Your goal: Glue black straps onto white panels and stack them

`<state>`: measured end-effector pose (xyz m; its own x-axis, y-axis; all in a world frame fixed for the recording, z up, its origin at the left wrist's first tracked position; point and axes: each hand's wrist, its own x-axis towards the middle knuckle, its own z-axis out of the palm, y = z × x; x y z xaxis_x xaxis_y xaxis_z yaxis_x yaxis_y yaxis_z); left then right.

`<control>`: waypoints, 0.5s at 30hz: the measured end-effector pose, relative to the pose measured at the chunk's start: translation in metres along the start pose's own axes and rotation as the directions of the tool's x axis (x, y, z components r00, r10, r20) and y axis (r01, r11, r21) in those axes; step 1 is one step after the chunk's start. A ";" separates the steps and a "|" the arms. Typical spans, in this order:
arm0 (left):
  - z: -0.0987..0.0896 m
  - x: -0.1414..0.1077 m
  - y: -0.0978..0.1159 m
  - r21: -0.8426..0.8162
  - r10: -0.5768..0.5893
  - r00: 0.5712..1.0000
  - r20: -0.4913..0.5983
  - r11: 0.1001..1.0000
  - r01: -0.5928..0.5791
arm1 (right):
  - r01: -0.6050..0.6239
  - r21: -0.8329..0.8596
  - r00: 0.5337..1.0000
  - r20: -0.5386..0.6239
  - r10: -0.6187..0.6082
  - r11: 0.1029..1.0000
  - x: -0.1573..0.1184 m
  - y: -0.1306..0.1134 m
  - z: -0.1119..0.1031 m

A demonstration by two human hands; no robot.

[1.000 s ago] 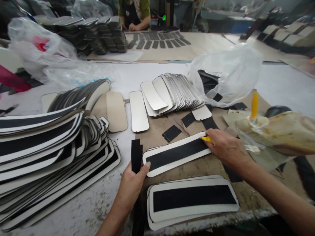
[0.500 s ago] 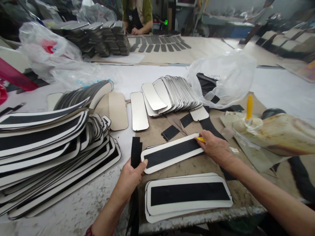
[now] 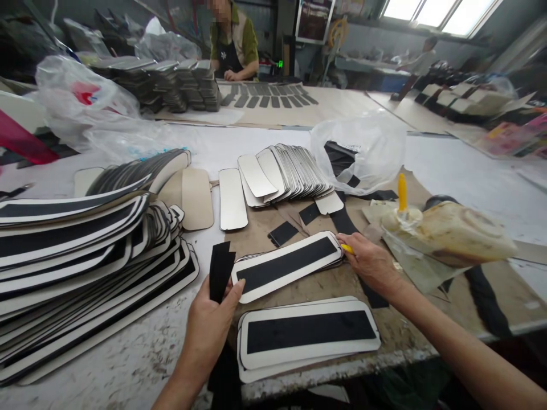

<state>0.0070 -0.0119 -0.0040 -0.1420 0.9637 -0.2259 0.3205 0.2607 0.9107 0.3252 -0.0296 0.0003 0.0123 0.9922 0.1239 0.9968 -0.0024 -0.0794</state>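
Observation:
My left hand (image 3: 211, 316) is closed on a bundle of black strips (image 3: 220, 270), and its thumb presses the left end of a white rounded panel (image 3: 284, 279) with a black band along it. That panel lies tilted over other panels. At its right end, my right hand (image 3: 370, 265) is closed around a small yellow tool (image 3: 347, 248); only part of the tool shows between the fingers. Closer to me lies a short stack of similar panels (image 3: 310, 356), the top one with a black band (image 3: 310, 330).
Banded panels (image 3: 77, 273) are piled at left. Plain white panels (image 3: 299, 173) fan out behind my hands. Black scraps (image 3: 282, 233), a clear plastic bag (image 3: 376, 151) and a stained container (image 3: 461, 230) with a yellow handle (image 3: 402, 192) lie about. Across the table stands a person (image 3: 235, 48).
My right hand has moved off the top of the panel's right end to just beside it. The left hand keeps its hold. The head view has tilted up and turned slightly right.

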 end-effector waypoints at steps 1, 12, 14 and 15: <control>-0.002 0.000 0.001 -0.019 -0.006 1.000 0.011 1.000 0.006 | 0.004 0.003 1.000 0.004 -0.004 1.000 -0.001 0.001 0.000; -0.023 0.001 0.020 -0.330 -0.149 0.984 0.096 0.928 0.172 | 0.013 0.329 0.999 -0.049 0.003 0.944 0.000 -0.001 -0.013; -0.025 0.000 0.019 -0.370 -0.150 0.981 0.122 0.910 0.185 | -0.081 0.457 0.997 0.029 0.076 0.886 -0.001 -0.009 -0.023; -0.026 -0.001 0.018 -0.375 -0.150 0.980 0.134 0.907 0.190 | -0.143 0.529 0.990 0.069 0.126 0.836 -0.002 -0.014 -0.029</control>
<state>-0.0117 -0.0096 0.0221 -0.0616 0.9126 -0.4041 -0.0877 0.3984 0.9130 0.3138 -0.0354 0.0296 0.1321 0.9903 0.0441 0.7902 -0.0784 -0.6078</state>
